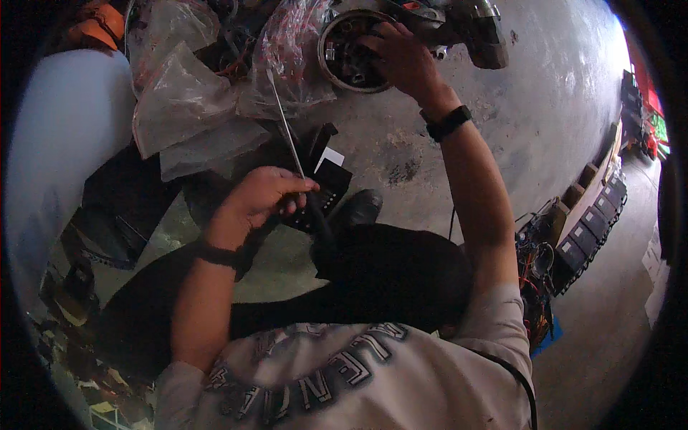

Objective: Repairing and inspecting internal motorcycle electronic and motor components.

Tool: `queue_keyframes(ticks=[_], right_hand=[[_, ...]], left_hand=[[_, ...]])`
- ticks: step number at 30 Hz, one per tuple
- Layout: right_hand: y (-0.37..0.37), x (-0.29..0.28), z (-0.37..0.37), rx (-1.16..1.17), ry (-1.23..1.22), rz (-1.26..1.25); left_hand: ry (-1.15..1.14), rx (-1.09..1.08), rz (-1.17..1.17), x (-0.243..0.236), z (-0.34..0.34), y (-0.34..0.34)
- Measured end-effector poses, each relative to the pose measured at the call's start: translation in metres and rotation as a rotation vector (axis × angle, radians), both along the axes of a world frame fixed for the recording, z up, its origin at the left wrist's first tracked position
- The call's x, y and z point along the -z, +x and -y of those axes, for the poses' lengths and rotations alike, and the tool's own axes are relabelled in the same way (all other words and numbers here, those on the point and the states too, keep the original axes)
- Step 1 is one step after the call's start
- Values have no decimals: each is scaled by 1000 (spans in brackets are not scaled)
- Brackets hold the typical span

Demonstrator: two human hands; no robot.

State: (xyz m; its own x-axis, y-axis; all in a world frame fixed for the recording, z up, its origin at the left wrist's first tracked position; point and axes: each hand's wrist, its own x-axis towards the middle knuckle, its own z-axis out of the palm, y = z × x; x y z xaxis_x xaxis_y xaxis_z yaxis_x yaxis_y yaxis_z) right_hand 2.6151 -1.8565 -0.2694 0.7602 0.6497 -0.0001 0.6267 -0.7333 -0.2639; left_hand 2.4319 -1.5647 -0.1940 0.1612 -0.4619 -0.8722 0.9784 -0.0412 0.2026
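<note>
My left hand [276, 192] is closed around a long screwdriver [287, 132]. Its thin metal shaft points up and away, and its dark handle hangs below my fingers toward my lap. My right hand [403, 59], with a black watch on the wrist, reaches into a round tin [324, 66] of small dark and metallic parts. Its fingers are apart and bent down among the parts; the fingertips are partly hidden. Just beyond my left hand, a small black box [333, 175] with a white piece on it rests by my shoe.
Clear plastic bags [183, 104], some holding reddish wires, lie at the far left. A shiny metal cylinder [487, 36] is right of the tin. Several black blocks [591, 226] line up at the right, near a tangle of wires [534, 279]. An orange object [97, 29] is at upper left.
</note>
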Motion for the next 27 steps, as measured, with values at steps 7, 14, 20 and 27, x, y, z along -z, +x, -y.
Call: queue_keyframes(ticks=[7, 14, 20, 27], right_hand=[[1, 20, -10, -92, -83, 155], [0, 32, 1, -34, 20, 102], [-5, 14, -14, 73, 37, 162], [-8, 45, -32, 65, 60, 188]], left_hand=[[37, -58, -49, 7, -5, 4], [29, -160, -120, 18, -3, -6], [55, -205, -130, 19, -7, -6], [16, -223, -122, 19, -6, -2]])
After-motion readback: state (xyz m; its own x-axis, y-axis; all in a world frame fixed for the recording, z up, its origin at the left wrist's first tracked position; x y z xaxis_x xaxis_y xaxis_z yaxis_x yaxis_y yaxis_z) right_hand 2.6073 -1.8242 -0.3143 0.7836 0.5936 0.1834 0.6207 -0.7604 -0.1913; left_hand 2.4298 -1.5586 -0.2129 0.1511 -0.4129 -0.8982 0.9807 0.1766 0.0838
